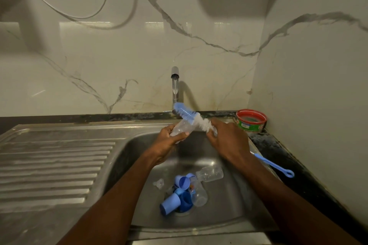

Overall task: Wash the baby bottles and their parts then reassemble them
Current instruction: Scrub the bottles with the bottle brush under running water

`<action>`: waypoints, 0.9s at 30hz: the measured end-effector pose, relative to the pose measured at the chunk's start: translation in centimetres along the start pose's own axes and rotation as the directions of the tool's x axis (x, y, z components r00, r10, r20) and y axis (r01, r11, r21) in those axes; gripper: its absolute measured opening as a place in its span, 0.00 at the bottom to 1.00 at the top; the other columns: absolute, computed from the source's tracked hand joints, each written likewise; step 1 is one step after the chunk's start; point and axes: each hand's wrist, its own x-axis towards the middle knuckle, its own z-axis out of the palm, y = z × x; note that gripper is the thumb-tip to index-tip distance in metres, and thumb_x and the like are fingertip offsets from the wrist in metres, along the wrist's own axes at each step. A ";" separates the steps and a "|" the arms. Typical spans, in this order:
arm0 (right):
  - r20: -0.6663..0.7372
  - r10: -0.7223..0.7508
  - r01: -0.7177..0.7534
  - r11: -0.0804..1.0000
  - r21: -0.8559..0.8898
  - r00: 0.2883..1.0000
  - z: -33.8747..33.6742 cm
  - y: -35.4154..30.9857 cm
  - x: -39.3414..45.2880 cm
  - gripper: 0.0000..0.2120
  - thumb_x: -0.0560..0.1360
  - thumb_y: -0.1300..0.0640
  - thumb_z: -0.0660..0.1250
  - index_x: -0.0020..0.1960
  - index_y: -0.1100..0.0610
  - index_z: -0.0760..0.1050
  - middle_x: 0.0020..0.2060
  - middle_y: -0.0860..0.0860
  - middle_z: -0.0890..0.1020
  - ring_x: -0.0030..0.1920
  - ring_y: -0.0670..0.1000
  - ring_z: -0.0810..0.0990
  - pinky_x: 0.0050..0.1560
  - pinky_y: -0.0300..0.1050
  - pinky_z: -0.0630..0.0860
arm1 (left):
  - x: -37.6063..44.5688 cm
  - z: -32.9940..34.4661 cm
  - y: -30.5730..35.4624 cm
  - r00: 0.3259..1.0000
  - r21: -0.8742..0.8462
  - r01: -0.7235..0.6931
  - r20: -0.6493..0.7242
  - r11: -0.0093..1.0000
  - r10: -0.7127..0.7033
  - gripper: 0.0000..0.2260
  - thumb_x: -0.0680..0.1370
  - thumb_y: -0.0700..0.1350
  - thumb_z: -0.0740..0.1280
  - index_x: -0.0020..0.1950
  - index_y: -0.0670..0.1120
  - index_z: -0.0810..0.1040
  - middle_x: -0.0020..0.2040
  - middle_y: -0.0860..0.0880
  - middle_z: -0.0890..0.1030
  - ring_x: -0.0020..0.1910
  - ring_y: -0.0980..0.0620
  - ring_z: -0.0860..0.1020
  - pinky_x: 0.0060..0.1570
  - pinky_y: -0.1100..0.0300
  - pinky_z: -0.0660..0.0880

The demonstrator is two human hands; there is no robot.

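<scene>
My left hand [169, 141] grips a clear baby bottle [182, 128], held tilted over the sink under the tap. My right hand [227, 139] holds a blue and white bottle brush [192, 116]; its bristle head lies across the bottle's upper end, outside the bottle, and points up left toward the tap. On the sink floor lie two more clear bottles [210, 173] [198, 193], blue caps and collars [179, 195] piled over the drain, and a clear teat [159, 182].
The steel sink [137, 165] has a ribbed draining board [53, 161] on its left. Water runs from the tap [175, 85]. A red and green tub [251, 120] stands at the back right corner. A thin blue brush [274, 166] lies on the dark counter to the right.
</scene>
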 end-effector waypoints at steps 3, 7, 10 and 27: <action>0.077 -0.055 0.048 0.995 0.087 0.996 0.2 -0.3 -0.4 0.10 0.80 0.46 0.63 0.60 0.46 0.74 0.44 0.47 0.81 0.41 0.49 0.76 0.39 0.44 0.67 | -0.1 0.3 -0.2 0.995 -0.148 0.077 0.073 0.986 -0.067 0.25 0.73 0.38 0.73 0.69 0.45 0.73 0.62 0.42 0.82 0.62 0.42 0.81 0.63 0.47 0.78; 0.158 -0.137 0.123 0.988 0.093 0.978 0.2 -0.2 -0.3 0.11 0.79 0.43 0.63 0.58 0.45 0.76 0.42 0.44 0.79 0.44 0.50 0.79 0.39 0.44 0.66 | -0.9 0.2 -0.1 0.994 -0.105 0.091 0.074 0.990 -0.083 0.17 0.81 0.38 0.66 0.69 0.47 0.71 0.61 0.42 0.82 0.56 0.44 0.83 0.52 0.51 0.82; -0.011 -0.007 0.007 1.000 0.005 1.000 0.4 0.6 0.1 0.13 0.79 0.44 0.63 0.62 0.44 0.75 0.47 0.48 0.83 0.46 0.52 0.81 0.39 0.43 0.66 | -0.6 0.6 0.6 0.997 -0.183 0.083 0.006 0.980 -0.083 0.15 0.85 0.46 0.57 0.70 0.45 0.73 0.61 0.38 0.79 0.51 0.45 0.82 0.46 0.56 0.81; 0.131 -0.087 0.056 0.973 0.224 0.988 1.6 -0.6 -0.6 0.09 0.80 0.46 0.63 0.58 0.46 0.74 0.44 0.47 0.82 0.42 0.49 0.80 0.41 0.48 0.77 | 0.2 -0.1 0.1 0.966 -0.066 -0.095 -0.245 0.993 0.076 0.14 0.79 0.43 0.69 0.64 0.43 0.79 0.58 0.44 0.84 0.59 0.46 0.83 0.59 0.51 0.79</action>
